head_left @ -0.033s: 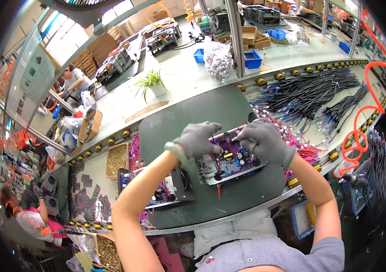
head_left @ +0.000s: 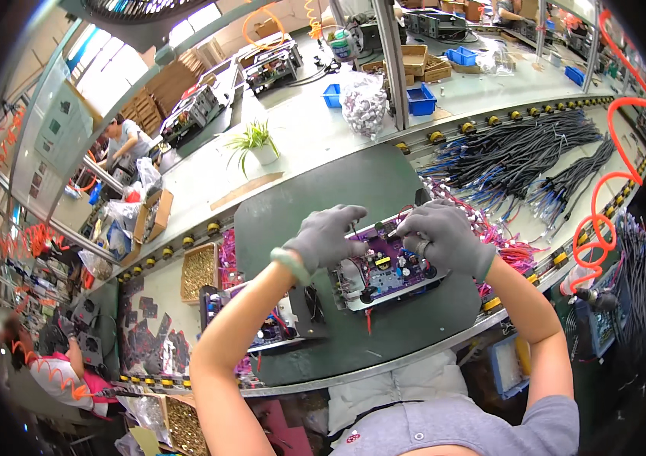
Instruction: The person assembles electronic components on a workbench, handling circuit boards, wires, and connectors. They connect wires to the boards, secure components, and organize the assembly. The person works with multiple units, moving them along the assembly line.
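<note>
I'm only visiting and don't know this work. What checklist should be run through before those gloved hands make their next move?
1. Left hand and right hand both gloved: ok, grey on each.
2. Open circuit-board unit lying on the dark green mat: ok.
3. Both hands at that unit: ok, each at its far side.
4. Fingertip grip on any small part: cannot tell, too small and partly hidden.
5. All wires kept within the unit: not ok, a red wire sticks out past its near edge.
6. Second board unit fully in view: not ok, partly covered at the left.
</note>
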Action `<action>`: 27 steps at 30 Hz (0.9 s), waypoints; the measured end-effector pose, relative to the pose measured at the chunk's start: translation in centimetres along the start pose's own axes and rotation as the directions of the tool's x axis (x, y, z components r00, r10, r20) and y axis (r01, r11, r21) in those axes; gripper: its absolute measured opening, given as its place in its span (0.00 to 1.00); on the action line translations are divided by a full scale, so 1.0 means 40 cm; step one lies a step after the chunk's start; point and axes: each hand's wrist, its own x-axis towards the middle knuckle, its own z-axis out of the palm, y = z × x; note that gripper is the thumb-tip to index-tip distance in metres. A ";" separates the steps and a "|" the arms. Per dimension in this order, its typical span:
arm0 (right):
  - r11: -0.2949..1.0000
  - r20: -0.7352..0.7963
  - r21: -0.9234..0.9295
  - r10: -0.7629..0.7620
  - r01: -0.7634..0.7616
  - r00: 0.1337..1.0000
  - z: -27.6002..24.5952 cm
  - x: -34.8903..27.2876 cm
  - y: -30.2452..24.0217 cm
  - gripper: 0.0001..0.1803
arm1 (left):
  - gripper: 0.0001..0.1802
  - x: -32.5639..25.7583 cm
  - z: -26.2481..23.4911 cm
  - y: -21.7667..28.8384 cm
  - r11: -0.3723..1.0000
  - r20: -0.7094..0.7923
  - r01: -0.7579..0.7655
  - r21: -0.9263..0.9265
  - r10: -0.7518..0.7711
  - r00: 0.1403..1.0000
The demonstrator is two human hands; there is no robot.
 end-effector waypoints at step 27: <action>0.944 0.111 -0.327 0.075 -0.034 0.991 0.228 0.114 -0.060 0.06 | 0.21 -0.155 0.056 -0.035 0.963 -0.050 0.116 0.243 -0.107 0.993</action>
